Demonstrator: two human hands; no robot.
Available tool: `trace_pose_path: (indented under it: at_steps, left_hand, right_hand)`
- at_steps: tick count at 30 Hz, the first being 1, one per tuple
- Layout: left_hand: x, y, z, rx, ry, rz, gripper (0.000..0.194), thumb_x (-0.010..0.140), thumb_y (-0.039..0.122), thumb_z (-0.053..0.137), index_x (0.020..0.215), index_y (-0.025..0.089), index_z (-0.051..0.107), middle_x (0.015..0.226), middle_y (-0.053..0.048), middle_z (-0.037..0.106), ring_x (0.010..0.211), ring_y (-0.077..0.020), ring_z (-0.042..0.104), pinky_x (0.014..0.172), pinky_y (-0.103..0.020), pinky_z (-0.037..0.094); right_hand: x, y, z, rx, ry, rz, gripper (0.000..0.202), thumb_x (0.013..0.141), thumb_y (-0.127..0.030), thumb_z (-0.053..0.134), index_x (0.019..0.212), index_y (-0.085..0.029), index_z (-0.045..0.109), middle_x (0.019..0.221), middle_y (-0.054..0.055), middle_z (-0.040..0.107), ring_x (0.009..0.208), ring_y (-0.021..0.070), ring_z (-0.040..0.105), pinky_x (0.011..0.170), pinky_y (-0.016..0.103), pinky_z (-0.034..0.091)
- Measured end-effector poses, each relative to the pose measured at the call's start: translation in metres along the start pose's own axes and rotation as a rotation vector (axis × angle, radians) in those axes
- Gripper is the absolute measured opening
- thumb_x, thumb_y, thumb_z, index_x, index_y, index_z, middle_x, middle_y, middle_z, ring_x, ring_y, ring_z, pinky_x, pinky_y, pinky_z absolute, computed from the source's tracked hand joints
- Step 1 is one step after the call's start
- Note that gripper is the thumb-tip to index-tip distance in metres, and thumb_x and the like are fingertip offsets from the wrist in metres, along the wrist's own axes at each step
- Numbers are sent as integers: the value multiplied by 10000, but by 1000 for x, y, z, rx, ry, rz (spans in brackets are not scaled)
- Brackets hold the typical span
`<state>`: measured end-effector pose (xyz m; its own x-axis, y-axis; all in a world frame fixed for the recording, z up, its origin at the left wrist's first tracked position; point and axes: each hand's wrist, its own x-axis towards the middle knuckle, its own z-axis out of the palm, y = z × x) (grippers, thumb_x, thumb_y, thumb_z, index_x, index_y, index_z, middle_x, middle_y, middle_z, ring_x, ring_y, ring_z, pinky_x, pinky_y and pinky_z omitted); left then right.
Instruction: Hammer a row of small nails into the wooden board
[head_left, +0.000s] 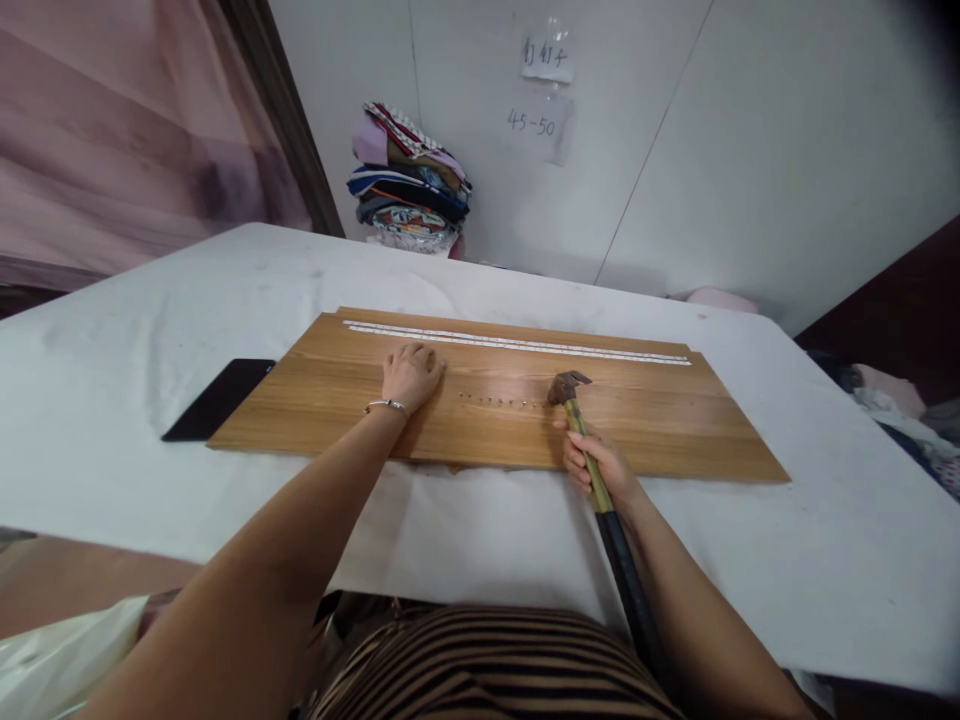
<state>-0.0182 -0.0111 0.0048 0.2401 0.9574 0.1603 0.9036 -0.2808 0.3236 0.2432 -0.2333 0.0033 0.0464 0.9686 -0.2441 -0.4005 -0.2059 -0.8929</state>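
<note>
A wide wood-grain board [652,420] lies flat on the table, with two white strips with small marks [517,344] along its far side. My left hand [412,376] rests on the board left of its middle, palm down, fingers lying on the surface. My right hand [596,462] is closed around the upper handle of a claw hammer [600,490]. Its rusty head is over the board, right of a row of several small nails [501,401]; the black grip runs back along my forearm. Part of the row near the hammer head is hidden.
A flat black object [217,402] lies partly under the board's left end. The table [847,540] has a white cover. Folded clothes [412,185] are stacked against the wall, where paper notes [547,58] hang. A pink curtain [142,120] is at the left.
</note>
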Motion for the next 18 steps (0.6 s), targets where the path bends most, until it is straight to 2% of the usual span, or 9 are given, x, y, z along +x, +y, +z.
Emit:
trace_pose_path:
  at_steps: [8, 18]
  left_hand:
    - [0, 1, -1, 14, -2, -8, 397, 955, 425, 465, 1213, 238, 702, 1442, -106, 619, 1372, -326, 498, 1153, -486, 366]
    - [-1, 3, -3, 8, -1, -12, 402, 951, 411, 485, 1238, 230, 702, 1448, -111, 615, 1380, -333, 495, 1160, -495, 371]
  right_hand:
    - [0, -1, 2, -6, 9, 21, 453, 717, -441, 804, 1068, -213, 630, 509, -124, 446, 332, 67, 318, 287, 180, 253]
    - [0, 0, 0, -9, 8, 12, 434, 757, -425, 780, 1099, -208, 624, 531, -118, 434, 345, 75, 332, 293, 182, 252]
